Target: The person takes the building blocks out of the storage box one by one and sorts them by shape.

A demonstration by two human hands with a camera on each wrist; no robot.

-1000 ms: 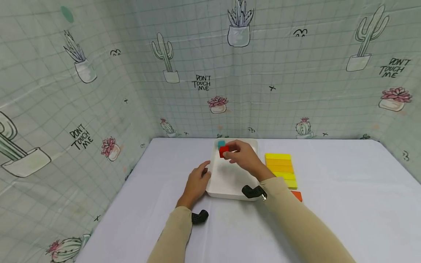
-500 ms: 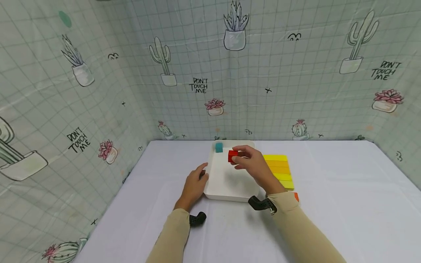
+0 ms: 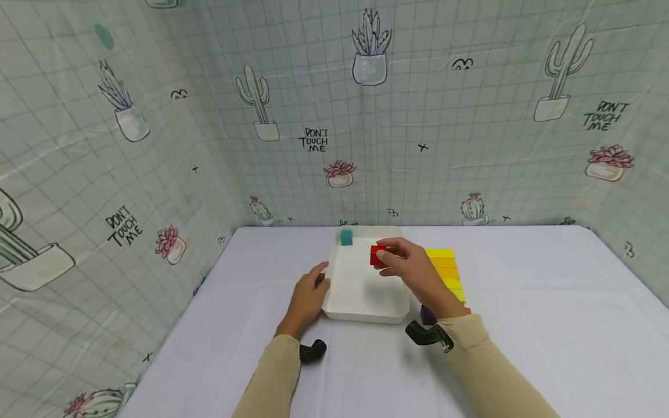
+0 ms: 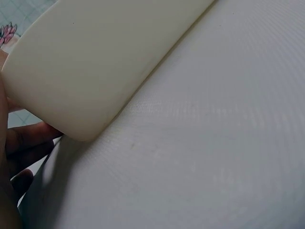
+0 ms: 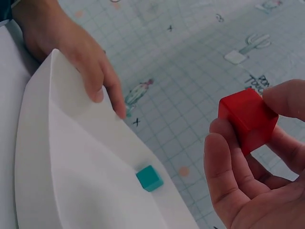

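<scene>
In the head view my right hand (image 3: 409, 271) holds a red cube (image 3: 377, 255) above the right part of a shallow white tray (image 3: 342, 302). The right wrist view shows the cube (image 5: 249, 119) pinched between thumb and fingertips. My left hand (image 3: 307, 297) is at the tray's left side. Its thumb lies over the inside of the wall and its other fingers are along the outside. A teal cube (image 3: 346, 237) sits inside the tray, in the far left corner. Outer fingers (image 4: 35, 134) reach the tray wall (image 4: 95, 57) in the left wrist view.
Yellow and orange blocks (image 3: 443, 262) lie side by side right of the tray. Nearer me, a purple block (image 3: 427, 316) and an orange-red piece (image 3: 467, 311) are partly hidden by the right wrist. A patterned cloth (image 3: 418, 116) hangs behind the white table (image 3: 533, 302).
My right hand has moved right and nearer with the red cube, away from the teal one. The purple block has come into view. The left hand stays at the tray.
</scene>
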